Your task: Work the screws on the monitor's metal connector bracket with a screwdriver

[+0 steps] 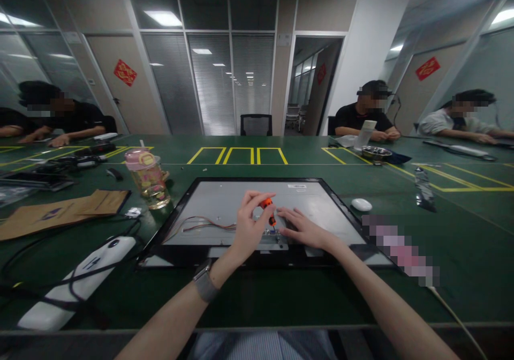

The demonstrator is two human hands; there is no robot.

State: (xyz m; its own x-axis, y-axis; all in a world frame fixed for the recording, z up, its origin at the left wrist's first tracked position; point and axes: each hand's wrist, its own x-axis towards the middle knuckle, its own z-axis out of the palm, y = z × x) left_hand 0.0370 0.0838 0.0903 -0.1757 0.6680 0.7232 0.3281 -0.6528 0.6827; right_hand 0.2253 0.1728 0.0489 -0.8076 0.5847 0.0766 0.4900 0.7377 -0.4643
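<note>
My left hand (pixel 252 222), with a watch on its wrist, grips a small orange and black screwdriver (pixel 267 205). The tool stands nearly upright, its tip pointing down at a small connector board (pixel 272 232) on the back of a flat display panel (pixel 217 196). Whether the tip touches a screw cannot be made out. My right hand (pixel 303 229) rests on the panel just right of the screwdriver, its fingers stretched out and holding nothing. A bundle of thin wires (pixel 201 219) runs leftward across the grey panel from beneath my left hand.
Left of the panel stand a pink-lidded drink bottle (pixel 149 180), a brown paper envelope (pixel 72 210) and a white device wrapped in black cable (pixel 86 274). A white earbud case (pixel 362 204) lies to the right, near a blurred-out object. Several people sit across the green table (pixel 257 301).
</note>
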